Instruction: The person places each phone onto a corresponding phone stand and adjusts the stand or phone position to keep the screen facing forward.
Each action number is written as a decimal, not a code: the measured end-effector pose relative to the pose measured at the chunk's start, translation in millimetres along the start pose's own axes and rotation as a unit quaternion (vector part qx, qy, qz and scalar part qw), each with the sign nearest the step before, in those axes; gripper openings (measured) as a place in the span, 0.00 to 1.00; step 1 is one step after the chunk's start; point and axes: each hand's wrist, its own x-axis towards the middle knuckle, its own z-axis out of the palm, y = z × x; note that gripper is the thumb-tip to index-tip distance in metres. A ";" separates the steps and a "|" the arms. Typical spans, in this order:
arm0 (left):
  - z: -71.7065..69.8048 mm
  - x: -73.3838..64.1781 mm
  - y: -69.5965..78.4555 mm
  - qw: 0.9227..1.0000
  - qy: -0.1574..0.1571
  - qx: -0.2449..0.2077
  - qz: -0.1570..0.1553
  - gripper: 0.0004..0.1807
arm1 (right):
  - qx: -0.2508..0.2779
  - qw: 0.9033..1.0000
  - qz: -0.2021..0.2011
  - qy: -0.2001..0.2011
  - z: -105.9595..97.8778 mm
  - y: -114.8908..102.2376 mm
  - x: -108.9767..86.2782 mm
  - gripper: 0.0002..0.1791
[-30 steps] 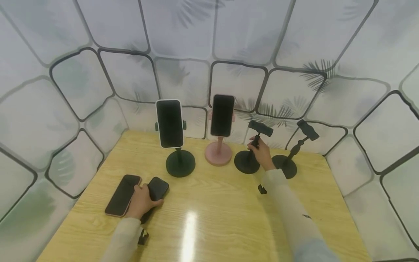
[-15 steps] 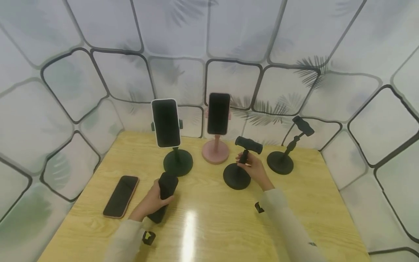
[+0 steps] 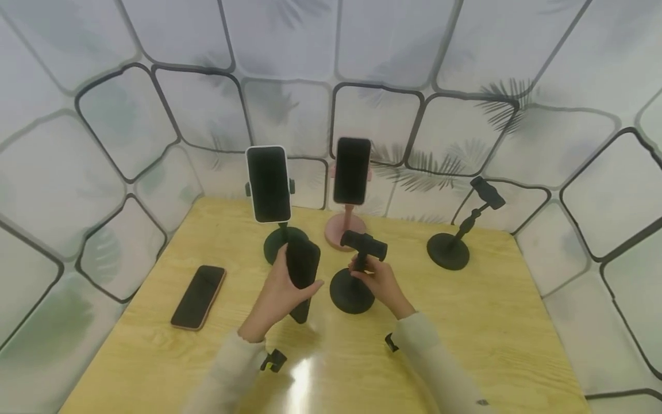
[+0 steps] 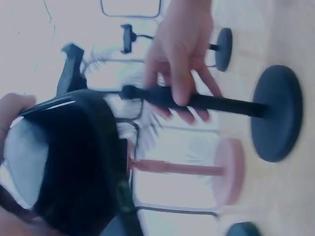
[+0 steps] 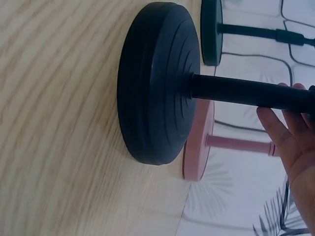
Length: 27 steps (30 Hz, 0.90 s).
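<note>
My left hand [image 3: 274, 296] grips a black smartphone [image 3: 302, 259] by its sides, tilted above the table; the phone [image 4: 81, 167] fills the lower left of the left wrist view. Fingers and thumb of my right hand [image 3: 381, 284] pinch the stem of a black phone stand [image 3: 351, 294], just under its clamp head [image 3: 364, 245]. The round base [image 5: 157, 83] of this stand looks tilted in the right wrist view; whether it touches the table I cannot tell. In the head view, the phone is left of the stand's clamp, apart from it.
Behind the left hand, a dark green stand [image 3: 270, 244] carries a white-edged phone [image 3: 269, 184]. A pink stand [image 3: 338, 226] beside it bears another phone [image 3: 353, 171]. Another black stand [image 3: 449, 251] is at the right. A pink-edged phone [image 3: 199, 297] lies at the left on the wooden table [image 3: 491, 322].
My left hand has lifted the black phone off the table and carried it rightward. My right hand has brought the black stand forward and left, away from the other black stand.
</note>
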 end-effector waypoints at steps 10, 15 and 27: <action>14.7 8.5 39.3 0.972 0.194 0.069 0.110 0.49 | -0.031 0.999 -0.016 -0.021 27.6 23.7 6.5 0.14; 17.1 8.6 48.4 0.965 0.214 0.091 0.118 0.51 | -0.034 0.998 -0.012 -0.044 34.5 21.5 8.8 0.15; 23.0 14.2 60.6 0.966 0.209 0.093 0.119 0.50 | -0.112 0.993 -0.011 -0.033 42.0 15.2 17.2 0.09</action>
